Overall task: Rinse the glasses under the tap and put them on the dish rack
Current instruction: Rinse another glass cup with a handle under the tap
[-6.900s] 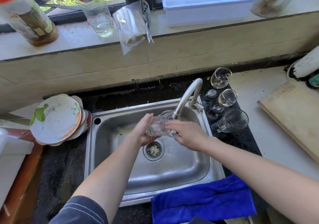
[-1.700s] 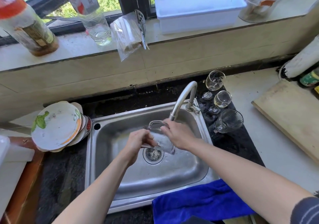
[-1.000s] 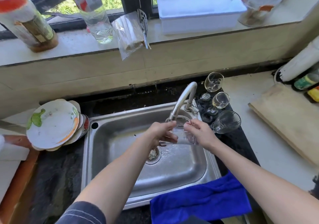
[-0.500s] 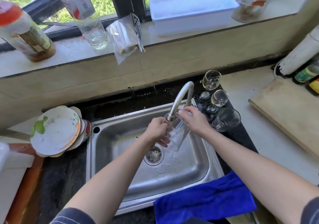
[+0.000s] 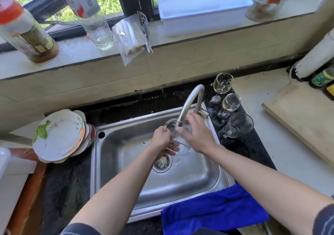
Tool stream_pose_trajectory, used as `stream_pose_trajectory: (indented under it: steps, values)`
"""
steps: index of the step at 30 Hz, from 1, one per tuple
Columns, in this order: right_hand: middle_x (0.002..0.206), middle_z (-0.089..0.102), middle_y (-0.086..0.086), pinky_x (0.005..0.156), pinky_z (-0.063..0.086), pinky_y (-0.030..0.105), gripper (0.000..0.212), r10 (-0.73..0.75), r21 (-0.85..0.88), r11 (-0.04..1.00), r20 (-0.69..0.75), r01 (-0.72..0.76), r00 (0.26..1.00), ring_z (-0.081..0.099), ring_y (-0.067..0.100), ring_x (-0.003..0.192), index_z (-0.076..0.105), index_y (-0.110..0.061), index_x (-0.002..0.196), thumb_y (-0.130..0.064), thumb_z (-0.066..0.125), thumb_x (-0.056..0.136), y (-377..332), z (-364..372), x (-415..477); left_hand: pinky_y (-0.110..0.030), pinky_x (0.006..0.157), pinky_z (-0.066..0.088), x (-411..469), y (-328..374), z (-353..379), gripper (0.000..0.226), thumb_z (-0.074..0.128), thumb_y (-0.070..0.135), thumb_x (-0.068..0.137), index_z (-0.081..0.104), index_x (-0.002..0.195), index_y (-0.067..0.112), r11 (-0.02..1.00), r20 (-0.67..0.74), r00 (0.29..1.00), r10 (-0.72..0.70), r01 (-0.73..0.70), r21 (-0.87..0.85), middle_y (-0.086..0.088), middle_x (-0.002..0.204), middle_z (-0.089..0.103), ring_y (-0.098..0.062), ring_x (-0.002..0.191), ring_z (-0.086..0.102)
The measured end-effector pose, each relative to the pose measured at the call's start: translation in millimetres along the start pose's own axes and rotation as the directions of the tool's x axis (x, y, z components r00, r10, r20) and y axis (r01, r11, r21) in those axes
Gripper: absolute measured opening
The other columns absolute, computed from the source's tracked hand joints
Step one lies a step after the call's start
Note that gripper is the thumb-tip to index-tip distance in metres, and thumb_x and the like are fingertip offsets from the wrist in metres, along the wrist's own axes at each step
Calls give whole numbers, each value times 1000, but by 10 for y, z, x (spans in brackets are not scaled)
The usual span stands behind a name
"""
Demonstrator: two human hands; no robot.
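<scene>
under the tap [image 5: 189,100], the left hand [image 5: 162,139] has its grip clamped round a tilted clear glass [image 5: 181,147]. the right hand [image 5: 199,135], blurred, lies against it, fingers straight, grip apart. more glasses [image 5: 231,102] sit right of the tap.

The left forearm [image 5: 115,186] is reaching up from the lower left toward the frame's centre, and the right forearm [image 5: 256,173] is coming in from the lower right. Dark sleeve cuffs [image 5: 79,229] are showing at the bottom edge. The left hand [image 5: 162,138] is gripping a glass [image 5: 181,147] with curled fingers, knuckles up. The right hand [image 5: 197,135], blurred, is lying against the glass's right side, fingers stretching toward the upper left.
</scene>
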State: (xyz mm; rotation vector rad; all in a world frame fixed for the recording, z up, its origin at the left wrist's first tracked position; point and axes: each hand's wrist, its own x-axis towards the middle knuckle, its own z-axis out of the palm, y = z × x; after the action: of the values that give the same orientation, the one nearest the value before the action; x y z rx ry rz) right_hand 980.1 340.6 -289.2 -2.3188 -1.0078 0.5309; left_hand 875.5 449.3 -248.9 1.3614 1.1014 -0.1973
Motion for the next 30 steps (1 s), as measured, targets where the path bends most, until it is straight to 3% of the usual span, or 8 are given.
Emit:
stream_pose_trajectory:
  steps: [2,7,9,12,17,21,25,30]
  values:
    - [157,22,2,112,26,49,83,-72,-24,997,88,74,994,22,22,144,29,-30,146,-81,25,79,0,81,-107,-27,42,46,26,-29,-67,11,29,6,95,37,90,12,1000,-15,1000,-12,11,-21,-20,76,62,-25,49,61]
    - [148,39,2,102,39,46,70,264,81,962,-26,-261,964,40,24,133,36,-24,142,-68,26,88,138,7,256,-24,39,42,-37,-75,-92,14,30,0,91,35,89,13,995,26,998,-48,50,-86,-20,70,63,-25,44,61]
    - [143,41,1,103,38,44,63,113,95,989,-16,-111,993,40,22,131,43,-25,134,-67,30,89,-29,45,126,-24,40,43,-4,-89,-105,13,31,0,91,35,92,13,992,24,998,-54,56,-112,-18,68,63,-24,43,61]
    - [156,24,3,112,28,48,84,-56,74,996,89,50,994,23,22,144,35,-28,142,-83,22,80,-127,198,-158,-26,44,45,56,-126,-174,11,32,3,92,39,98,10,990,10,998,-62,63,-124,-17,65,62,-23,42,61]
    - [145,39,6,105,38,50,54,265,157,952,9,-264,964,40,27,133,37,-25,140,-50,38,93,42,105,243,-21,36,43,-36,-131,-160,13,29,1,93,42,92,6,980,110,991,-79,97,-174,-20,68,63,-22,42,61]
    - [130,49,-4,95,46,40,51,81,239,967,44,-89,996,51,14,115,49,-31,121,-66,44,85,-114,200,9,-18,37,41,1,-167,-211,18,33,10,99,50,103,3,961,144,983,-113,145,-236,-16,66,68,-20,45,65]
    - [132,53,-6,79,51,28,56,324,660,652,201,-373,924,55,13,112,49,-23,134,-44,64,84,-47,141,147,-17,38,40,-19,-165,-253,16,35,5,97,46,86,9,951,262,955,-141,204,-233,-16,68,70,-23,52,68]
    - [92,71,4,58,54,31,28,452,746,389,358,-541,817,69,18,72,70,-14,102,-34,63,84,-37,0,270,-28,48,53,-26,-78,-190,19,35,14,98,50,109,9,958,248,967,-53,119,-260,-14,88,64,-27,63,67]
